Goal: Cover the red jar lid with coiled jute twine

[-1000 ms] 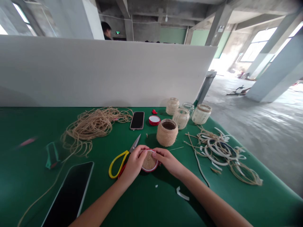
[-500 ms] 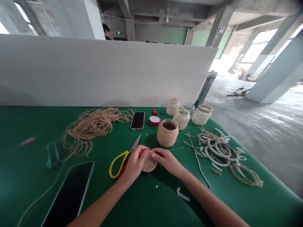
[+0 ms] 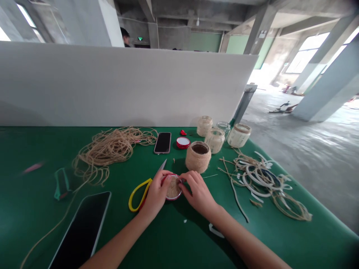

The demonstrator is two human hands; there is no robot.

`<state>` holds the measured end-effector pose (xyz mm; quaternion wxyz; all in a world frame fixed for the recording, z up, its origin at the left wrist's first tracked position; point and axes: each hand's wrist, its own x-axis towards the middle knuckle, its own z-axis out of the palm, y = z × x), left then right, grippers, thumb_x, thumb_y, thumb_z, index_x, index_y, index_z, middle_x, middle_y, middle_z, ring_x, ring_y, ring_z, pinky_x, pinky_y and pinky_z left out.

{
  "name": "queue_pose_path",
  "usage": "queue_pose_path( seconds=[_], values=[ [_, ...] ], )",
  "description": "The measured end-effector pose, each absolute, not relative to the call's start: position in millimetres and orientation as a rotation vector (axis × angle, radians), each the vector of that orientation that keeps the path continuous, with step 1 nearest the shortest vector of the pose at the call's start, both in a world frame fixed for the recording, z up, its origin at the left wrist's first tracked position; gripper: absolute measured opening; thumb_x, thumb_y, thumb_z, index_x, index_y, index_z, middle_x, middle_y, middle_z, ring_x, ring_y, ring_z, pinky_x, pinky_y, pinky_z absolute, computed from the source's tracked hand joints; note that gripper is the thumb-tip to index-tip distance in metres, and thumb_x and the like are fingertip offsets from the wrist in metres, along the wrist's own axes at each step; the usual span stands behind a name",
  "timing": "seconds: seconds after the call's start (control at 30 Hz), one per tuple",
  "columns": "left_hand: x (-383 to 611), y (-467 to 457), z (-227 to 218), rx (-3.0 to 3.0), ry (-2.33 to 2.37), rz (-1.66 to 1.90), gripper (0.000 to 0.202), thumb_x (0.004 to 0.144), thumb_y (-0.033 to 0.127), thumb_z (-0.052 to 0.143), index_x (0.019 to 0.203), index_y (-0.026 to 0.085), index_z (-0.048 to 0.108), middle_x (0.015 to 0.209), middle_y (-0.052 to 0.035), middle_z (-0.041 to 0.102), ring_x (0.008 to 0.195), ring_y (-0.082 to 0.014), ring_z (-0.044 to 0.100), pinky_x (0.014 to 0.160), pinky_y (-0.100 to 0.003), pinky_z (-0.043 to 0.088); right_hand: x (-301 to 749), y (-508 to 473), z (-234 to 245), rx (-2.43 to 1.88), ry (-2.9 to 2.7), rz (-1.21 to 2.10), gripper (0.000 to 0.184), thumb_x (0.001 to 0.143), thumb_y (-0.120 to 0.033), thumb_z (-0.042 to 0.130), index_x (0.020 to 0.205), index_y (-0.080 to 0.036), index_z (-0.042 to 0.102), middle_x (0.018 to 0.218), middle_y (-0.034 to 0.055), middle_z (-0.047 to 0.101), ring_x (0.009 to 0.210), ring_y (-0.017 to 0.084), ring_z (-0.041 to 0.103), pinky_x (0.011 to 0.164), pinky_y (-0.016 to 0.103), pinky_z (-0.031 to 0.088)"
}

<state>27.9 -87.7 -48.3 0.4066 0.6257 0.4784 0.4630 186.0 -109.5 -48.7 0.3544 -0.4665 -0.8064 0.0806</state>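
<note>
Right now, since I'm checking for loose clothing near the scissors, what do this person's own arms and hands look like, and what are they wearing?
The left hand and right hand are bare and gloveless. The left forearm and right forearm are bare too, with no sleeve, watch or bracelet showing. Fingernail detail is too small to tell.

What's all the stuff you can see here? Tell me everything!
Green table: one, green, under everything.
Twine heap: one, tan, far left.
Phone: one, black, far middle.
Tablet: one, black, near left.
Scissors: one pair, yellow handles, by left hand.
White-lined red lid: one, red, near phone.
Wrapped jar: one, tan, middle.
Jars: four, pale, far right.
White strips and twine: one tangle, white and tan, right.
Partition: one, white, behind table.
Person: one, beyond partition.
Twine-topped red lid: one, red and tan, in both hands.
Left hand: one, holding lid.
Right hand: one, holding lid.
</note>
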Motion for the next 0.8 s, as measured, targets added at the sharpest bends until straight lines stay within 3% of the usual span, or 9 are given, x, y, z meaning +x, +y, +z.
queue_pose_path(
  seconds=[0.4, 0.8],
  values=[
    [28.5, -89.6, -48.3, 1.65, 1.255, 1.159, 0.018, 0.084, 0.031, 0.044, 0.089, 0.018, 0.055, 0.088, -0.0043, 0.061, 0.085, -0.0181, 0.057, 0.076, -0.028, 0.042, 184.9, -110.2, -48.5, -1.206, -2.141, 0.137, 0.017, 0.09, -0.018, 0.039, 0.097, -0.016, 0.055, 0.089, 0.0088, 0.055, 0.083, 0.02, 0.049, 0.076, 0.036, 0.039],
    [30.9, -91.8, -48.3, 1.686, 1.267, 1.095, 0.018, 0.085, 0.032, 0.043, 0.091, 0.018, 0.053, 0.09, -0.0041, 0.061, 0.086, -0.0179, 0.056, 0.077, -0.029, 0.042, 180.9, -111.0, -54.7, -1.25, -2.035, 0.146, 0.016, 0.089, -0.019, 0.042, 0.081, -0.016, 0.055, 0.077, 0.0058, 0.054, 0.074, 0.018, 0.047, 0.069, 0.032, 0.039]
  ],
)
